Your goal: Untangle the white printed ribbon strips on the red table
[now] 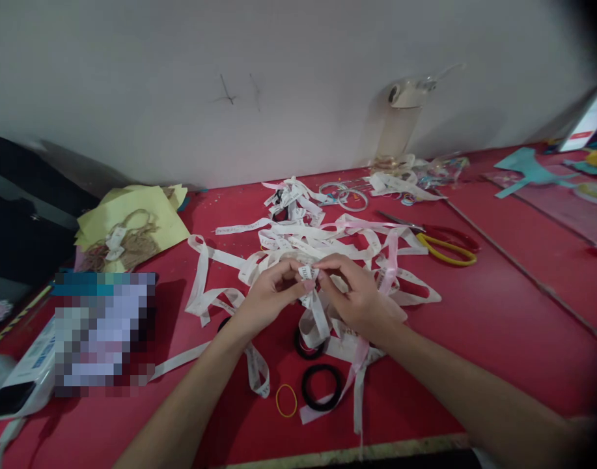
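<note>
A white printed ribbon (319, 319) is pinched between my two hands above the middle of the table, its tail hanging down in a loop. My left hand (273, 290) grips it from the left, thumb and fingers closed. From the right, my right hand (351, 290) holds the same ribbon by the fingertips. Around and under both hands lies a tangle of white and pink ribbons (303, 244). Close to me rest a black hair tie (322, 387) and a small yellow rubber band (286, 400). Another black hair tie (308, 348) shows partly beneath the hanging ribbon.
Scissors (447, 249) with red and yellow handles lie right of the ribbons. A clear bottle (398, 130) stands against the wall. Yellow paper (166, 218) with twine (142, 241) is at the left. At far right are a blue cutout (527, 170) and a phone (587, 120).
</note>
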### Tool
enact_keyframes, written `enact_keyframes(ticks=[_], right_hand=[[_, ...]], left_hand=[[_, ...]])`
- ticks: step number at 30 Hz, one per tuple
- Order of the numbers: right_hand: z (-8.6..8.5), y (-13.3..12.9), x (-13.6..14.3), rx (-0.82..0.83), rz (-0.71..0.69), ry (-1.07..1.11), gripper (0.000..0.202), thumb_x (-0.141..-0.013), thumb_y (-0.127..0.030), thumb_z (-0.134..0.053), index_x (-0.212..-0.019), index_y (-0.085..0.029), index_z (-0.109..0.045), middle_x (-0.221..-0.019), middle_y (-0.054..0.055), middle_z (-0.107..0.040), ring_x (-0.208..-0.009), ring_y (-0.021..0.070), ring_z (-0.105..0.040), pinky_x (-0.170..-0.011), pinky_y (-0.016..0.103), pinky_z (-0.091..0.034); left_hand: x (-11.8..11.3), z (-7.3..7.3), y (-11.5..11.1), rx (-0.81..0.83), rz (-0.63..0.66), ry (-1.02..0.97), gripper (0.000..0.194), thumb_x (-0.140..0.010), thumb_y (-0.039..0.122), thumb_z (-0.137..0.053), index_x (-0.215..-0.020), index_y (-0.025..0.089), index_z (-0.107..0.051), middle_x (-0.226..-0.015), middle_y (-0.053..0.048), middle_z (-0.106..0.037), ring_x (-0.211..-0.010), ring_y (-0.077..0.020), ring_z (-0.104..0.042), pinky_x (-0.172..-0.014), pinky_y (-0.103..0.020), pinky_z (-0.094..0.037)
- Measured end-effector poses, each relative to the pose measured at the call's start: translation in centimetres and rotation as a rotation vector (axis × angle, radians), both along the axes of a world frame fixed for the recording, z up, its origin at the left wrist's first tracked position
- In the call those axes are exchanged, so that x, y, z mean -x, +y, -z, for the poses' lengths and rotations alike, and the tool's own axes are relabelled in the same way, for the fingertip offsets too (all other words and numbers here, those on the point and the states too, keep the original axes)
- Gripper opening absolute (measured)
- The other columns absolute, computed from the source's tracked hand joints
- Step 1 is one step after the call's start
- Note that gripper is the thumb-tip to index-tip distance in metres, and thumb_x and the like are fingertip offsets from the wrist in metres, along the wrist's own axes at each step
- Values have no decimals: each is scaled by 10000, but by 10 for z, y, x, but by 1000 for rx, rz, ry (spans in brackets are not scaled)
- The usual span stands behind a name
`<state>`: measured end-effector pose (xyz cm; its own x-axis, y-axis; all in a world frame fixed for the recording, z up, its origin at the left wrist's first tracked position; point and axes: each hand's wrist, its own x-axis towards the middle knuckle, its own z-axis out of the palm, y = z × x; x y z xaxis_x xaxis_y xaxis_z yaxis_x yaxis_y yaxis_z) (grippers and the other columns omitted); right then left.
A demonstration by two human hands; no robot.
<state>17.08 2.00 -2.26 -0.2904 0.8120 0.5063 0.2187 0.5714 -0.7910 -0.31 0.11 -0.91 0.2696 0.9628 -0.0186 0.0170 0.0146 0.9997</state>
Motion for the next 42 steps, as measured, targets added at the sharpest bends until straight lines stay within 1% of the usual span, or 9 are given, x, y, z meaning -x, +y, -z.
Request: enact_keyframes(ticks=[5,10,13,17,19,27,35,39,42], right_hand=[[-4,2,3,273,-80,21,80,-904,-248,-506,-904,-196,-567,-828,3,-614,-728,117,-581,-654,230,-466],[-1,4,3,310,-93,-6,92,-900,-223,-479,-918,-197,-565,-861,9,-625,-738,123,-590,-655,237,-471],[3,10,0,176,-84,-88,118,-884,-177,-474,-944,-204,-572,-891,23,-637,-793,144,-608,-708,268,-487],[8,23,-7,-233,-95,-256,174,-866,-136,-487,-991,-212,-583,-1003,66,-639,-989,200,-583,-871,350,-464],[10,26,-9,-285,-57,-267,200,-876,-130,-477,-1026,-215,-579,-1035,72,-636,-1017,201,-572,-892,357,-455],[8,16,-3,-5,-29,-164,136,-859,-151,-519,-965,-214,-576,-880,15,-638,-778,140,-611,-721,266,-482],[11,15,-1,120,-62,-55,265,-853,-107,-490,-1042,-246,-612,-984,10,-659,-909,146,-625,-806,275,-488],[6,12,1,205,20,20,185,-892,-219,-515,-1062,-234,-586,-1058,33,-635,-958,159,-606,-827,286,-486],[-1,7,2,257,48,-29,152,-885,-338,-557,-964,-211,-583,-914,22,-637,-786,139,-596,-701,255,-477]], left_hand=[[-1,2,1,-47,-48,89,181,-826,338,-625,-893,179,-573,-744,22,-504,-684,-96,-472,-638,-209,-381],[-1,4,1,-151,-90,206,149,-835,319,-611,-887,186,-568,-740,26,-528,-691,-100,-489,-646,-207,-395],[-1,6,2,-165,-81,244,137,-841,304,-599,-908,185,-588,-747,24,-536,-688,-100,-486,-641,-206,-390],[0,7,4,-66,-12,166,139,-829,306,-615,-860,173,-591,-717,26,-515,-666,-100,-474,-625,-213,-383],[0,7,4,-26,-21,128,154,-817,313,-631,-848,171,-581,-700,32,-498,-654,-96,-462,-614,-213,-377],[-1,7,5,-33,-76,112,156,-836,331,-607,-837,177,-580,-671,46,-441,-614,-80,-393,-575,-199,-326],[-1,8,5,-76,-76,190,189,-859,367,-565,-881,181,-589,-714,34,-479,-657,-95,-433,-612,-214,-355],[-3,8,4,-116,-143,215,191,-863,377,-557,-893,190,-581,-761,26,-516,-682,-101,-458,-645,-216,-383],[-4,7,4,-149,-249,207,193,-854,388,-569,-853,196,-563,-759,28,-511,-669,-96,-452,-623,-207,-382]])
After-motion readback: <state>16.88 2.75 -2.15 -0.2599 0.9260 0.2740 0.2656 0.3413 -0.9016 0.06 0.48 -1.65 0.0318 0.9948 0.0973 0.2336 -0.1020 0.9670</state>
